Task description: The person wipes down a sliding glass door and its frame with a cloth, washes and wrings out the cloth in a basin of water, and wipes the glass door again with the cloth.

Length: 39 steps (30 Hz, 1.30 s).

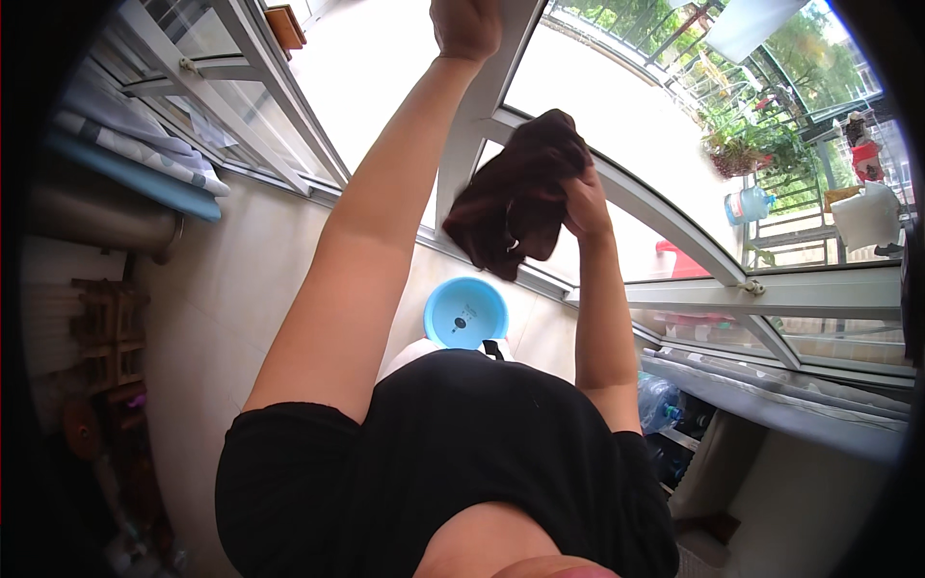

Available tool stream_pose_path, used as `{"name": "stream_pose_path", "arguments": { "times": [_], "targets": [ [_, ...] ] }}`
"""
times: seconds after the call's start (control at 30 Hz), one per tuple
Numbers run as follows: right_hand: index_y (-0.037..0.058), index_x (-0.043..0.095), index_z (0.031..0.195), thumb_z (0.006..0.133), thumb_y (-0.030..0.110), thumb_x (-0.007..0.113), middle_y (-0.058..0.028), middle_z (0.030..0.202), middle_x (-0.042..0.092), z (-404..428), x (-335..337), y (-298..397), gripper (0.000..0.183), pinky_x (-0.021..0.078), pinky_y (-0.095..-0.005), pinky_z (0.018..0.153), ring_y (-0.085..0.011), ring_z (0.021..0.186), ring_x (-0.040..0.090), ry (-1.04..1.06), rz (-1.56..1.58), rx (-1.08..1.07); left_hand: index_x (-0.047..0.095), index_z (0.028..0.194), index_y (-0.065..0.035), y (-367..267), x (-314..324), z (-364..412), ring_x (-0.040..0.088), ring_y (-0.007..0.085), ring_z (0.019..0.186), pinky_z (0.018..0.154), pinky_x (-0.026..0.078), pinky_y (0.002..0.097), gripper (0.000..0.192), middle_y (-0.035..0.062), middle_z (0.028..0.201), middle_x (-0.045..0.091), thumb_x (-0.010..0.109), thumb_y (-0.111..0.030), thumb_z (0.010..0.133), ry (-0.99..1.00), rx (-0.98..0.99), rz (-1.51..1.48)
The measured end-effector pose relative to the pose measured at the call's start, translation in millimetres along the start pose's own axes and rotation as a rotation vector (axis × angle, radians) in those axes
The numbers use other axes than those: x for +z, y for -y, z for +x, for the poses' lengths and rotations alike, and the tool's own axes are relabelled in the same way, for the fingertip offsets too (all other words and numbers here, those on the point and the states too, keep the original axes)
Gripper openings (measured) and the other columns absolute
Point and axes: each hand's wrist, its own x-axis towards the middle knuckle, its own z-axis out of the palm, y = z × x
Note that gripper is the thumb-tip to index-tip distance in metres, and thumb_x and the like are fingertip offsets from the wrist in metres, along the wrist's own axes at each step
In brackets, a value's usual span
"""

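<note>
My right hand (589,206) grips a crumpled dark brown cloth (531,191). The cloth hangs in front of the glazed door's lower part and covers some of its frame (466,137). At the top edge of the view, my left hand (468,27) is raised beside the upright of that door frame. Its fingers are partly cut off by the picture's edge, so its grip cannot be made out. Below the cloth, a light blue plastic basin (484,303) stands on the tiled floor close in front of me.
Another glazed door leaf (238,94) stands at the left. Folded curtains (144,159) hang near it. At the right, a large water bottle (657,401) stands beside a grey curtain (780,404). Through the glass appear potted plants (744,148) and a balcony railing (788,224).
</note>
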Motion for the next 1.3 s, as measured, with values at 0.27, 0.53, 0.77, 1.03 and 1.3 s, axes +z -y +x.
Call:
{"name": "stream_pose_path", "arguments": {
  "times": [0.27, 0.53, 0.77, 1.03, 1.3],
  "targets": [
    [0.0008, 0.053, 0.109, 0.086, 0.024, 0.053, -0.0082, 0.092, 0.059, -41, -9, 22, 0.032, 0.0494, -0.0287, 0.071, -0.0154, 0.083, 0.058, 0.07, 0.05, 0.009, 0.048, 0.101, 0.0094, 13, 3, -2, 0.051, 0.04, 0.08, 0.069, 0.041, 0.0453, 0.031, 0.0278, 0.087, 0.052, 0.043, -0.019, 0.09, -0.091, 0.069, 0.02],
    [-0.0016, 0.039, 0.126, 0.078, 0.025, 0.061, -0.0152, 0.115, 0.048, -78, -53, 13, 0.058, 0.0343, -0.0316, 0.096, -0.0206, 0.11, 0.044, 0.363, -0.416, 0.201, 0.044, 0.086, -0.0004, -3, -3, 6, 0.046, 0.0381, 0.07, 0.06, 0.038, 0.0421, 0.008, 0.0194, 0.077, 0.046, 0.044, -0.008, 0.086, -0.004, 0.042, 0.057],
    [-0.0019, 0.052, 0.108, 0.087, 0.011, 0.041, -0.0087, 0.096, 0.057, 16, -5, 107, 0.027, 0.0434, -0.0264, 0.078, -0.0153, 0.088, 0.053, -0.051, -0.543, -0.092, 0.045, 0.086, -0.0035, 3, 3, 6, 0.045, 0.0372, 0.078, 0.067, 0.038, 0.044, 0.016, 0.0184, 0.082, 0.046, 0.04, -0.018, 0.088, 0.115, 0.093, 0.249],
    [0.0046, 0.057, 0.095, 0.071, 0.011, 0.06, -0.0105, 0.092, 0.058, 145, 157, 320, 0.025, 0.045, -0.0359, 0.075, -0.0264, 0.086, 0.056, -0.246, -1.373, -1.518, 0.045, 0.098, -0.0037, -4, 6, -9, 0.047, 0.035, 0.082, 0.069, 0.041, 0.0428, 0.016, 0.0169, 0.088, 0.046, 0.043, -0.016, 0.088, 0.197, -0.18, -0.024],
    [0.0038, 0.055, 0.108, 0.073, 0.033, 0.058, -0.0204, 0.105, 0.057, 230, 277, 478, 0.045, 0.0433, -0.043, 0.084, -0.0356, 0.1, 0.053, -0.676, -2.095, -1.98, 0.048, 0.08, -0.0045, -32, -9, 2, 0.045, 0.0306, 0.079, 0.067, 0.041, 0.0388, 0.005, 0.0115, 0.081, 0.048, 0.047, -0.009, 0.081, 0.363, -0.128, -0.141]
  ]
}}
